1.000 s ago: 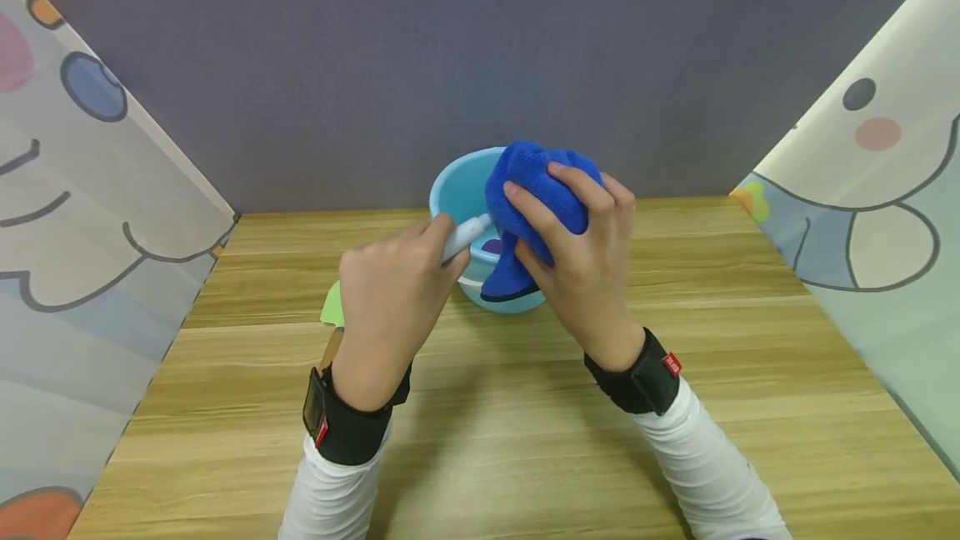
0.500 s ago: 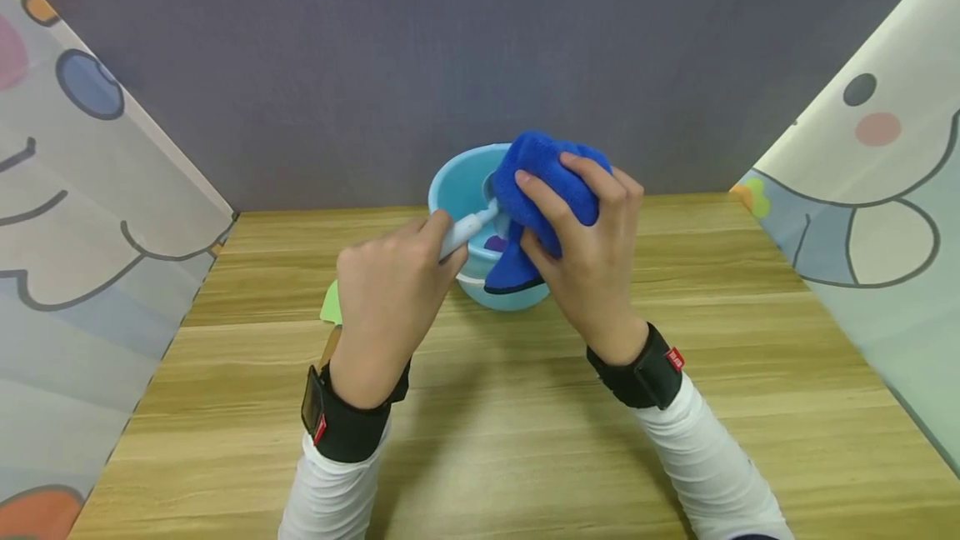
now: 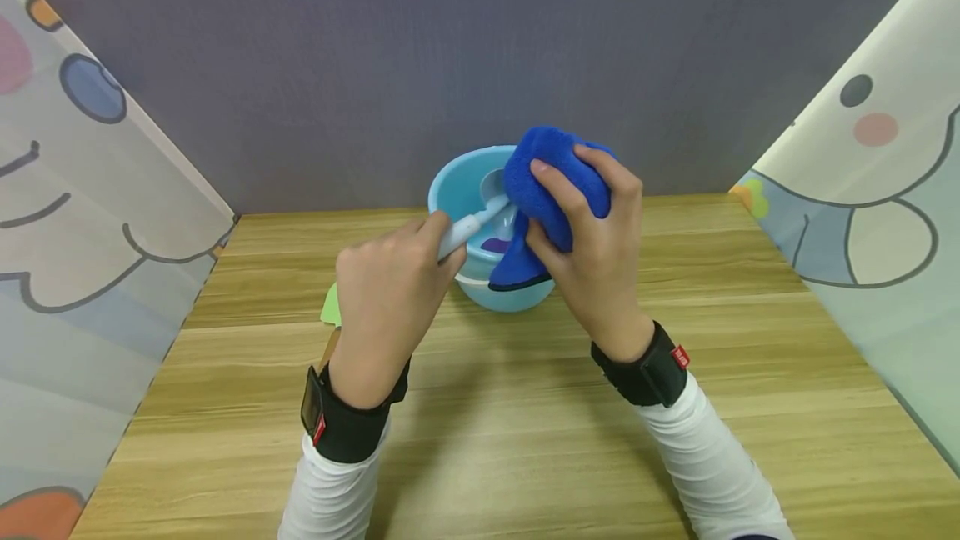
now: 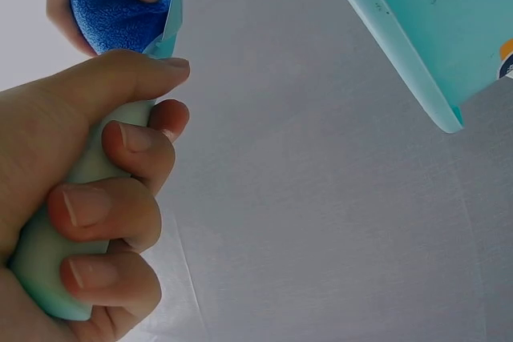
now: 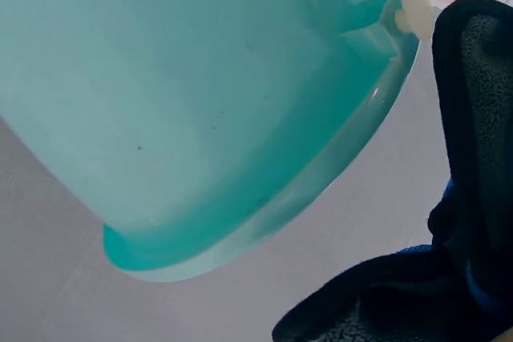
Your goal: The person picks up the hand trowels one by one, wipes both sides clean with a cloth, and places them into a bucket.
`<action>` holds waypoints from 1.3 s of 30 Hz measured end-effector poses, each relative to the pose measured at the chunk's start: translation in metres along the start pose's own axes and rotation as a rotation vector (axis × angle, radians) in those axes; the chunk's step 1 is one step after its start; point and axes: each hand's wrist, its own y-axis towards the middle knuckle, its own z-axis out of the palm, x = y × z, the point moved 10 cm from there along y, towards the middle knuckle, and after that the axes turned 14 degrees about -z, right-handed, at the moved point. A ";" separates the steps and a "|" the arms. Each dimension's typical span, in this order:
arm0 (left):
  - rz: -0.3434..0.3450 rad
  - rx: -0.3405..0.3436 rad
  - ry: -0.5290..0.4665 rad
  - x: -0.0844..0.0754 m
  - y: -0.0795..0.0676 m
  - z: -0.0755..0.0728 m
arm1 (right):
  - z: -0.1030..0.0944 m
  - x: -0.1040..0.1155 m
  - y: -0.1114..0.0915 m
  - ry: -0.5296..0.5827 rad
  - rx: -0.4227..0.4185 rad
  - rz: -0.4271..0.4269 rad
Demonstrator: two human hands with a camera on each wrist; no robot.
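Cartoon panels flank a wooden table bearing a green piece.

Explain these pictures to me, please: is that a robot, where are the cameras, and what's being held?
There's no robot here, just a person working with two bare hands. The wide view comes from a camera on the person's head, looking forward and down. The two close views come from cameras worn on the wrists, each looking at that hand's work.

The left hand grips a light blue ladle by its handle. The right hand holds a bunched, fluffy blue cloth with dark edging. Beneath them, a light blue bucket stands on a wooden table. What looks like a green-headed spatula lies there too, partly hidden by the left arm.
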 end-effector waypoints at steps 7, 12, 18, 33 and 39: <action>-0.007 -0.015 -0.012 0.001 0.000 -0.001 | -0.003 -0.004 0.001 0.018 -0.022 0.018; -0.019 -0.014 -0.023 0.002 0.000 -0.003 | -0.010 -0.005 0.002 0.033 -0.079 0.026; -0.032 -0.015 -0.042 0.005 0.000 -0.004 | -0.015 -0.007 0.001 0.034 -0.098 0.032; -0.038 0.004 -0.057 0.006 0.000 -0.002 | -0.022 -0.013 0.003 0.032 -0.127 0.037; -0.059 0.080 -0.082 0.011 0.001 0.005 | -0.026 -0.018 0.004 0.020 -0.140 0.045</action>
